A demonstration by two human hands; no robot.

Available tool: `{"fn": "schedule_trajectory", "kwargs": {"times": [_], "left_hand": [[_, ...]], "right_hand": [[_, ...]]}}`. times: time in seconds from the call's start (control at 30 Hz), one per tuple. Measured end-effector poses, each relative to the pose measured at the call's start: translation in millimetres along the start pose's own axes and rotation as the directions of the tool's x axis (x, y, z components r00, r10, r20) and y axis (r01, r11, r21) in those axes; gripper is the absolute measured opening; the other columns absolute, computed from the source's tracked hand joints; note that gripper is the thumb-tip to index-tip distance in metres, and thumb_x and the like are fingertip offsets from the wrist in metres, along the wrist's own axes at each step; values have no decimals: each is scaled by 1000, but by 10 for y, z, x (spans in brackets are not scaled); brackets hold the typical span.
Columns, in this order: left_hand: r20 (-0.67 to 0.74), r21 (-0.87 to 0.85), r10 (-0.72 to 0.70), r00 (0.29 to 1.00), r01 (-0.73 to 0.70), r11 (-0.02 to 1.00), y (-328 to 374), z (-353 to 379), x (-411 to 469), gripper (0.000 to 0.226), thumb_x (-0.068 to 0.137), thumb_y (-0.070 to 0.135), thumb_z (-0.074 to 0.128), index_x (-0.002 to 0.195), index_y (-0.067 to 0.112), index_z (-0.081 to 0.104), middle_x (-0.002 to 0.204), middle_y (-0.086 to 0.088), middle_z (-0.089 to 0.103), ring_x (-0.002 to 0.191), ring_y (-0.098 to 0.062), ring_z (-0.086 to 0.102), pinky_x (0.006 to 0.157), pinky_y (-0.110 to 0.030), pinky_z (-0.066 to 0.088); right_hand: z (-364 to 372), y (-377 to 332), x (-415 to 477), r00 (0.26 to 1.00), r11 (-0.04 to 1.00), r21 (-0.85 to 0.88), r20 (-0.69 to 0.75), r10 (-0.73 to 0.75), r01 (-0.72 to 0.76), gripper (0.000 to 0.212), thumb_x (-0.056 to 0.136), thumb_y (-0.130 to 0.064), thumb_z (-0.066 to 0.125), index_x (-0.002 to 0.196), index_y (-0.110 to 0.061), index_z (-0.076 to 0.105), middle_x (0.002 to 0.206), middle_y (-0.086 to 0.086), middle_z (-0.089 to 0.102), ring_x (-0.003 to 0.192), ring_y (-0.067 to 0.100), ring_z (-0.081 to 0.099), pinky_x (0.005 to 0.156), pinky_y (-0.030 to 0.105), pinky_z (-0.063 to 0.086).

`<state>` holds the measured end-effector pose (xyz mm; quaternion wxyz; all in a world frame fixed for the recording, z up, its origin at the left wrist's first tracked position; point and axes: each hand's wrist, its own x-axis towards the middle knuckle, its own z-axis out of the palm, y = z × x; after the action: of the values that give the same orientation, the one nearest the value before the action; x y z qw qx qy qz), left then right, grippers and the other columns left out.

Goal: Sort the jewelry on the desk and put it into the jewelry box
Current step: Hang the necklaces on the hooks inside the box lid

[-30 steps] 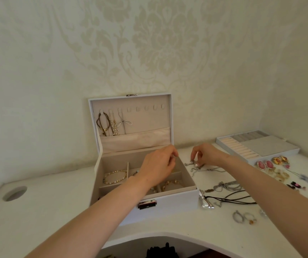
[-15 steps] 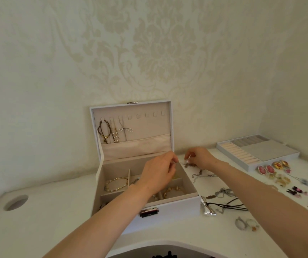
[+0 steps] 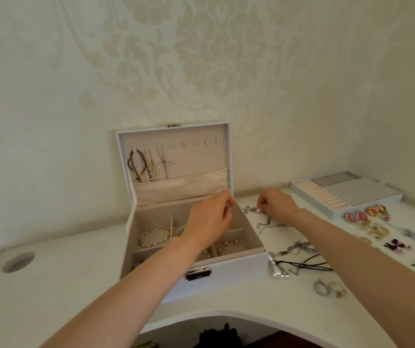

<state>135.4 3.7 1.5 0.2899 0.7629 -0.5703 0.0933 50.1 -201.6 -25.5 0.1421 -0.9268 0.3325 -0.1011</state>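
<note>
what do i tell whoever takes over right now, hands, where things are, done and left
Left hand: over the open jewelry box, fingertips pinching what looks like one end of the silver necklace.
Right hand: beside the box, pinching the same necklace; the rest of it lies on the desk.
Done: three necklaces hang on the lid hooks; bracelets lie in the compartments.
Left: this necklace, the black cord necklace, hoop earrings, pink earrings and other pieces to the right. The ring tray sits apart on the desk.
</note>
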Motion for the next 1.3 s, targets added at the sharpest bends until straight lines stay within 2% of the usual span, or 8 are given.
{"fn": "schedule_trajectory", "kwargs": {"times": [0.13,0.37,0.5,0.63,0.77,0.9,1.13,1.3], "left_hand": [[2,-6,4,1000,-4,1000,-3,0,2,17,94,18,47,108,23,55,97,9,62,78,-7,52,74,-27,47],[-18,-25,23,1000,-23,999,-1,9,14,16,94,17,47,107,21,55,87,15,54,73,-5,48,69,-24,43],[-25,-77,25,999,-27,997,3,14,23,16,94,17,49,107,21,56,88,15,54,73,-4,51,71,-27,49],[-73,-167,-26,997,13,986,24,0,61,15,92,17,51,106,20,57,90,12,56,75,-6,54,70,-26,48],[-166,-349,-97,981,33,937,20,-46,133,15,90,15,57,105,18,57,92,6,59,80,-5,54,70,-18,42],[-126,-523,-178,976,87,848,13,-94,205,38,87,20,63,121,18,48,108,11,56,97,1,52,76,-5,41],[-54,-657,-271,961,170,735,-107,-138,209,9,93,3,53,94,9,60,70,-2,66,49,-1,59,49,-13,46],[-52,-632,-334,941,228,740,-226,-281,206,20,97,16,48,83,10,62,65,1,68,51,-6,64,51,-18,48]], "right_hand": [[32,37,-27,1000,977,212,-18,9,-5,20,95,-10,51,76,-17,52,78,-4,56,82,18,54,71,26,37],[-135,38,-84,995,707,706,-93,38,39,20,96,-7,50,78,-13,46,71,4,63,67,11,58,65,16,46],[-305,4,-68,994,625,778,-105,21,69,19,96,-5,50,78,-13,49,68,4,60,67,15,55,69,23,46],[-498,-152,-118,989,555,819,-136,-58,145,18,95,-5,51,78,-11,49,65,5,55,54,14,52,54,19,47],[-692,-380,-213,974,557,806,-100,-205,201,13,95,-10,54,81,-10,53,63,3,55,43,9,40,46,20,35],[-766,-630,-286,938,582,778,-23,-346,234,11,95,-12,55,85,-9,54,67,2,61,46,10,40,45,18,30],[-670,-882,-289,948,566,783,-93,-304,258,12,87,1,61,81,-9,58,57,-1,64,43,9,47,42,18,35],[-603,-932,-249,961,476,849,-118,-249,228,16,87,5,59,85,-10,62,64,4,68,45,9,56,44,19,44]]}}
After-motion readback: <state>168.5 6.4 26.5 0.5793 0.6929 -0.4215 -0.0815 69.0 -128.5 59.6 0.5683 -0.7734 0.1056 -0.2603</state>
